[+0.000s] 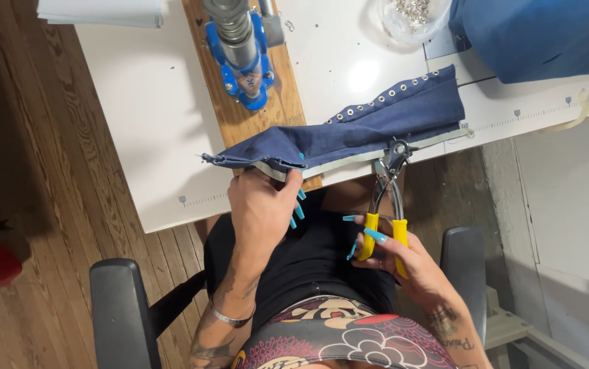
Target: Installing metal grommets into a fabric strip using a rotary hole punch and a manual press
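Left hand: pinched the navy fabric strip's near edge on the bench.
Right hand: gripped yellow-handled eyelet pliers, jaws on the strip's edge.
Progress: eyelets lined the far edge beyond the right hand; the stretch toward the left hand looked bare.

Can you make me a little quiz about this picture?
1. True or false: the right hand holds pliers with red handles.
2. What does the left hand pinch: A the cloth, B the press, C the bowl?
3. Fill in: the pliers bite the cloth's ____ edge.

Key: 1 false, the handles are yellow. 2 A. 3 near.
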